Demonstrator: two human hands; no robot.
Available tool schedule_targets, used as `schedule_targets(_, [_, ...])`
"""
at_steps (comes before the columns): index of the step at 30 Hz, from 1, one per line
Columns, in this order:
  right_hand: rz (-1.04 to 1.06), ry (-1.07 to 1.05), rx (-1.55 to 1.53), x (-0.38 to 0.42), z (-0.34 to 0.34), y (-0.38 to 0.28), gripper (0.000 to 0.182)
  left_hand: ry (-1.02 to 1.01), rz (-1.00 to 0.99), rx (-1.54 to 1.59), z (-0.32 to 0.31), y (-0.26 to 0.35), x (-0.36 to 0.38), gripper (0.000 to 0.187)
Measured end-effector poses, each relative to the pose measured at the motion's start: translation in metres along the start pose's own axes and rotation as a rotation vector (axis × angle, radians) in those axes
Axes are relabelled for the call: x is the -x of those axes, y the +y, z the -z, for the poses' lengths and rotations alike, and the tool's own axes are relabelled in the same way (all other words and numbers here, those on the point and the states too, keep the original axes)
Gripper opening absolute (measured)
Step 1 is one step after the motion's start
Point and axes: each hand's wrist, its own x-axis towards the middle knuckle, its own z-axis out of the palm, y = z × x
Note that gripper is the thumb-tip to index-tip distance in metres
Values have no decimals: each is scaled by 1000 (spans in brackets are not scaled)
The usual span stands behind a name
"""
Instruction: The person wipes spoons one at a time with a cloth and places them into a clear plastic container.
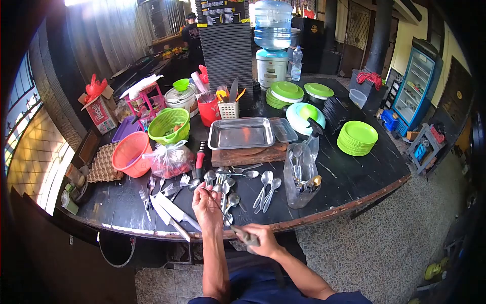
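My left hand (207, 206) is closed on the end of a thin metal utensil, above the loose spoons (232, 200). In my right hand (260, 240) is a greyish cloth (248, 238), held at the utensil's lower end near the table's front edge. Left of my hands lie two white-bladed knives (174, 213) and several forks (146, 198). Two small groups of spoons (268, 190) rest to the right, beside a clear plastic container (302, 190) that holds more cutlery. What sort of utensil I hold is too small to tell.
A metal tray (241, 134) sits on a wooden board (248, 156). Green plates (357, 138) are stacked at the right. A red basket (132, 154), green basket (169, 125) and egg tray (105, 163) stand left. A person (191, 35) is in the background.
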Motion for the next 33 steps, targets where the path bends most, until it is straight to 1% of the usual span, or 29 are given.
schedule_targets(1, [-38, 110, -64, -1, -1, 4, 31, -61, 12, 25, 2, 1, -1, 18])
schedule_targets(3, [-187, 318, -99, -8, -1, 3, 21, 9, 55, -78, -6, -8, 6, 14])
schedule_targets(4, [-120, 438, -118, -18, 0, 2, 18, -17, 89, -122, -10, -14, 11, 10])
schedule_targets(5, [-155, 497, -181, -26, 3, -2, 19, -51, 173, -212, -14, -18, 14, 6])
schedule_targets(7, [-83, 566, -204, -41, 7, -8, 18, -184, 175, -401, -27, -29, 23, 5])
schedule_targets(8, [-81, 568, -201, -44, 6, -14, 18, -227, 189, -379, -30, -36, 25, 7])
schedule_targets(9, [-36, 565, -191, -47, 6, -22, 18, -269, 203, -357, -33, -39, 26, 9])
schedule_targets(10, [9, 561, -180, -48, 7, -26, 18, -241, 250, -257, -35, -38, 28, 5])
schedule_targets(11, [10, 562, -176, -46, 8, -27, 18, -244, 250, -254, -32, -39, 27, 5])
schedule_targets(13, [-104, 418, -145, -39, 7, -26, 17, -272, 92, -266, -29, -39, 25, 5])
schedule_targets(15, [-80, 416, -114, -33, -2, -16, 17, -224, 117, -240, -25, -38, 27, 7])
schedule_targets(17, [-70, 396, -39, -28, -6, -12, 18, -132, 72, -248, -23, -40, 27, 7])
schedule_targets(18, [-120, 365, -25, -24, -8, -7, 22, -79, 66, -285, -22, -39, 25, 9])
schedule_targets(19, [-125, 369, -25, -20, -11, -4, 22, -46, 23, -337, -20, -38, 21, 9])
schedule_targets(21, [-161, 257, 7, -11, -18, 0, 25, -5, -81, -418, -19, -31, 13, 10])
schedule_targets(23, [-229, 111, 13, -1, -29, 8, 30, 45, -178, -413, -25, -29, 9, 12])
schedule_targets(25, [-244, 63, -31, 4, -35, 13, 33, 106, -177, -422, -27, -24, 10, 13])
schedule_targets(29, [-234, 25, 30, -2, -13, 13, 36, 158, -317, -501, -19, -12, 5, 15])
schedule_targets(30, [-260, 25, 34, -3, -6, 19, 36, 142, -270, -523, -17, -4, 3, 18])
schedule_targets(31, [-283, 26, 39, -4, 1, 27, 35, 149, -321, -621, -19, 0, 0, 18])
schedule_targets(32, [-275, 42, 33, -7, 12, 28, 36, 112, -359, -652, -21, 4, -3, 18])
schedule_targets(33, [-356, 91, 69, -9, 16, 40, 37, 75, -396, -683, -21, 8, -7, 19])
